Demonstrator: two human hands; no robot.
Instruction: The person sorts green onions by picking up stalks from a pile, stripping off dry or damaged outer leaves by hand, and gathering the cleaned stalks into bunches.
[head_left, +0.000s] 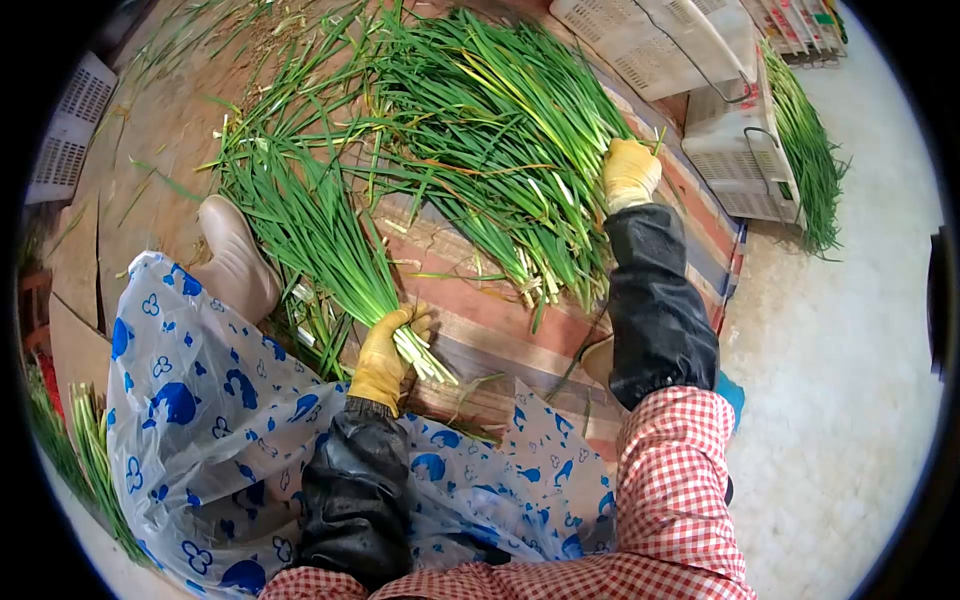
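My left hand, in a yellow glove, is closed around the white stem ends of a bunch of garlic chives. The long green leaves of this bunch fan out up and to the left. Farther off, my right hand, gloved in yellow too, is closed at the right edge of a large chive pile. A few stem ends show beside its fingers, which are partly hidden. Loose stems with white ends lie on the pile's near side.
A striped cloth lies under the chives. White plastic crates stand at upper right, with more chives over one side. Another crate is at far left. A patterned plastic apron covers my lap, beside a pale boot.
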